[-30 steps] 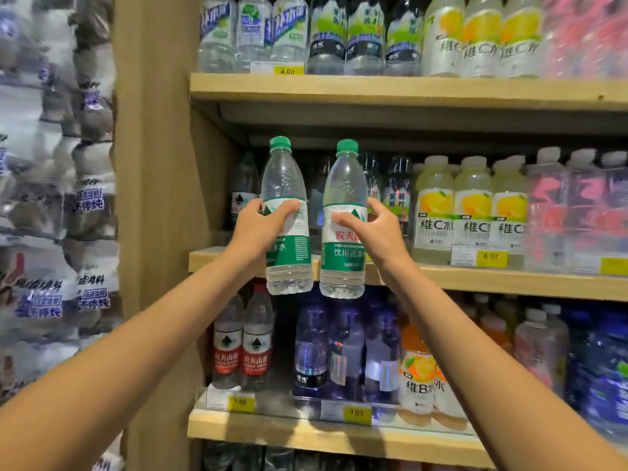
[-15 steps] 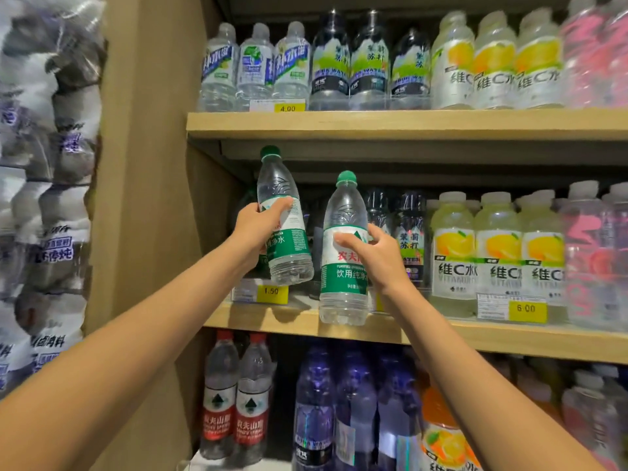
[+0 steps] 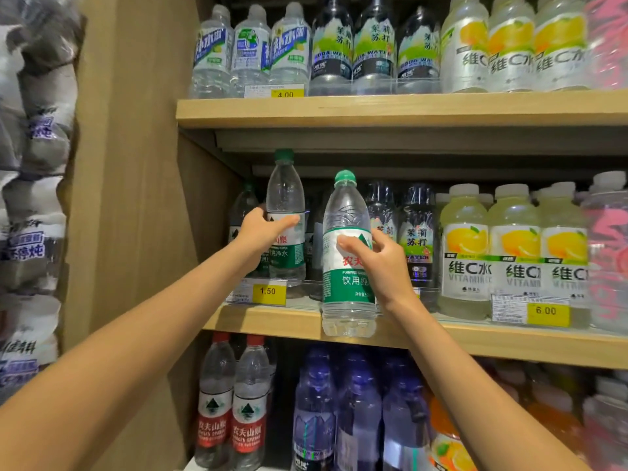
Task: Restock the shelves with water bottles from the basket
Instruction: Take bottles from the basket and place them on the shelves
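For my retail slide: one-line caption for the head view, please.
Left hand grips a green-capped water bottle behind the 1.50 price tag; right hand holds a second bottle before the middle shelf's edge.

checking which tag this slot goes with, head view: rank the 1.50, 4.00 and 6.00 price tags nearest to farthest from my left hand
1. 1.50 price tag: just below the left hand, which grips a water bottle.
2. 4.00 price tag: on the edge of the shelf above.
3. 6.00 price tag: far right, below the yellow drinks.
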Tool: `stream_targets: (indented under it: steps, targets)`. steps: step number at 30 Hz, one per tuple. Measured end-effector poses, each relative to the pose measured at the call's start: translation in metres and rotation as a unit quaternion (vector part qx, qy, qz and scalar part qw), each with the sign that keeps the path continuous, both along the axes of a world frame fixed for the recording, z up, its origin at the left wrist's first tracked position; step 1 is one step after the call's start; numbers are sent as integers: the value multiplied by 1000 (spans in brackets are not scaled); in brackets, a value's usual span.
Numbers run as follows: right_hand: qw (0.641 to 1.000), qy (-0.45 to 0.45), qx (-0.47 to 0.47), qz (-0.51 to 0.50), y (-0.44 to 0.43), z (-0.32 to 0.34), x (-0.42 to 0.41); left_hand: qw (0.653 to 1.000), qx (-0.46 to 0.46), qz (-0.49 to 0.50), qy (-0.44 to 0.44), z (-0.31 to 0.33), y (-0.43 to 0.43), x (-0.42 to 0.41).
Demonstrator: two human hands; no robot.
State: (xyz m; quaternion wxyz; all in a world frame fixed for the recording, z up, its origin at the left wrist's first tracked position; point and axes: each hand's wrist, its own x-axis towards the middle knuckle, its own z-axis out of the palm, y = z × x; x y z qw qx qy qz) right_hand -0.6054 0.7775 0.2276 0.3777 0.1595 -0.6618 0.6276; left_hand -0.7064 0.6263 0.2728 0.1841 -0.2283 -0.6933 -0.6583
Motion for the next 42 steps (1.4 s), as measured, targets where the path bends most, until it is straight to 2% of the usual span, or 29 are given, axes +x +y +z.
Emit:
stream_targets:
  steps: [8,17,23,26,29,33,42]
  targets:
    - [1000,14,3,-20,1,-7,1,997,-55,17,-43,-11,14,-21]
    - [1000,17,8,-18,-1,-9,3,991,-95,98,-5,-12,22,-30]
    - [1000,10,9,-20,-1,-10,3,989,-105,101,-7,-12,28,-36]
    - [1000,4,11,-25,-1,-10,3,984,-143,108,1,-11,28,-35]
    - [1000,1,11,-24,1,-10,2,970,-225,95,-11,-12,20,-35]
    - [1000,0,10,-16,1,-9,3,935,-340,89,-40,-17,8,-34]
    - [1000,3,8,-8,0,-9,2,928,-354,117,-21,-18,16,-43]
